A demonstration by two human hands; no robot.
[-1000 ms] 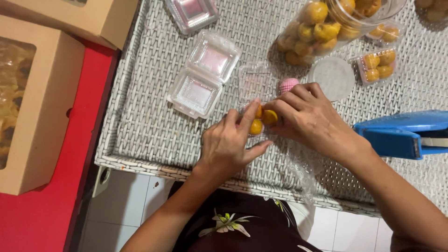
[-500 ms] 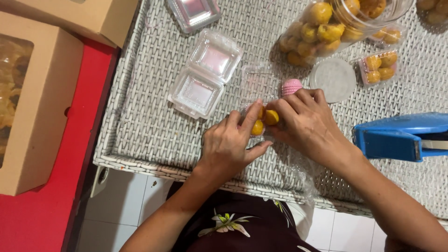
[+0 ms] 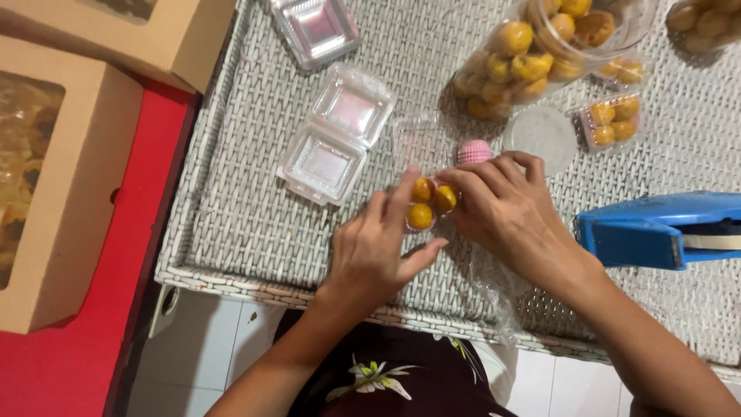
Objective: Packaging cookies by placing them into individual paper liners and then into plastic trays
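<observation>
Beside the open clear plastic clamshell box (image 3: 337, 139), left hand (image 3: 378, 247) and right hand (image 3: 505, 208) pinch small glazed golden pastry balls (image 3: 431, 202), fingers closed lightly; probably crumbly, best held by their sides.

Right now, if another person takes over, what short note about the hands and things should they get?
Left hand: fingers touch the small golden pastries.
Right hand: fingertips on the same pastries, beside a pink paper cup.
Three pastries sit in a small clear container on the wicker table.
Done: one filled pack lies near the jar of pastries.
Left: an open empty clamshell; the blue stapler lies unused.
</observation>
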